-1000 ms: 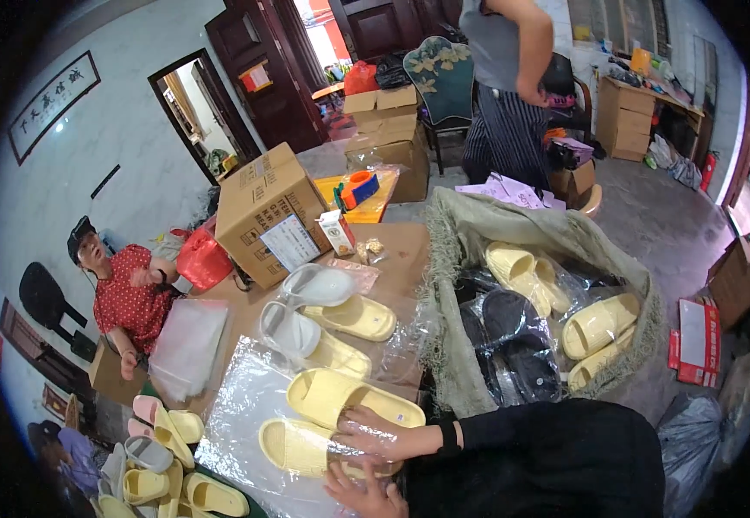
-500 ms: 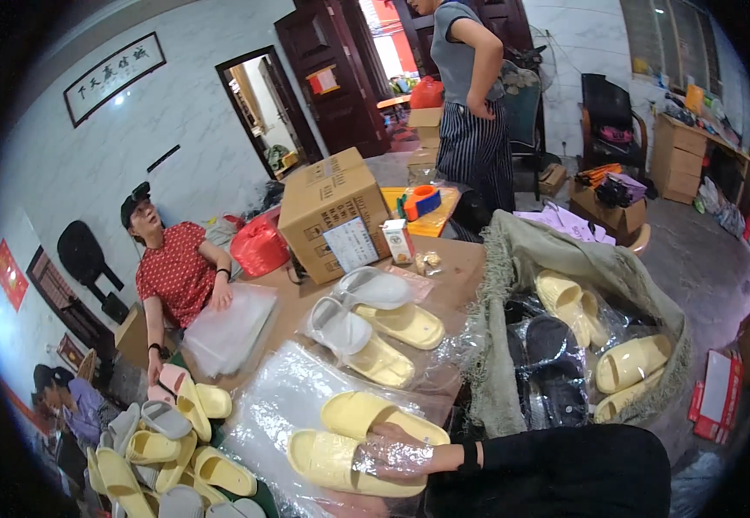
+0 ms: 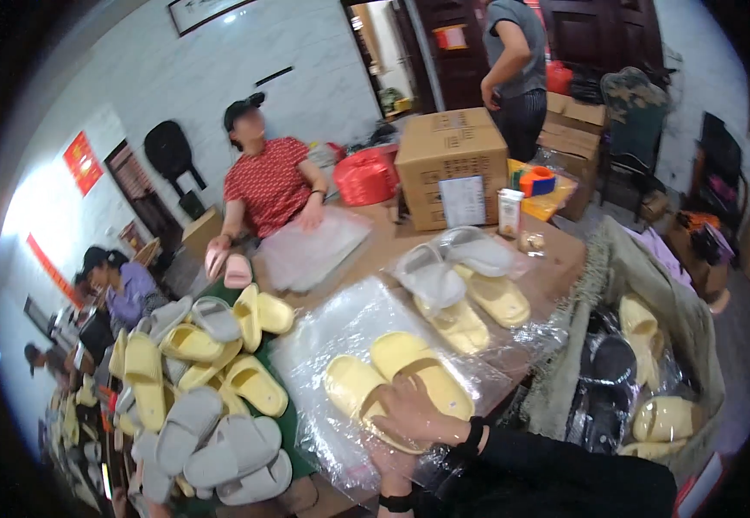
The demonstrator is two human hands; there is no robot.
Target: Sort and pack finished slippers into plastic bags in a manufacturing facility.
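A pair of yellow slippers (image 3: pixel 422 371) lies side by side on a stack of clear plastic bags (image 3: pixel 340 332), with clear film around them. My right hand (image 3: pixel 418 412) reaches in from the right in a black sleeve, its fingers bent over the near slipper and gripping it. Just below, my left hand (image 3: pixel 392 463) is against the near slipper's edge and the film. Its fingers are mostly hidden under the slipper and my right hand. Beyond lies another yellow pair (image 3: pixel 496 296) with grey slippers (image 3: pixel 433 274) on top, partly in clear film.
Loose yellow and grey slippers (image 3: pixel 219 453) are heaped at the left. On the right stands a fabric-lined sack (image 3: pixel 556 393) of bagged slippers. A cardboard box (image 3: pixel 452 160) and small carton (image 3: pixel 510 213) stand at the back. Across the table, a person in red (image 3: pixel 271 186) handles pink slippers (image 3: pixel 237 271).
The view has swung left, so the scene sits further right. My left hand has come into clear sight below the right. The person in red now has pink slippers standing at the table edge.
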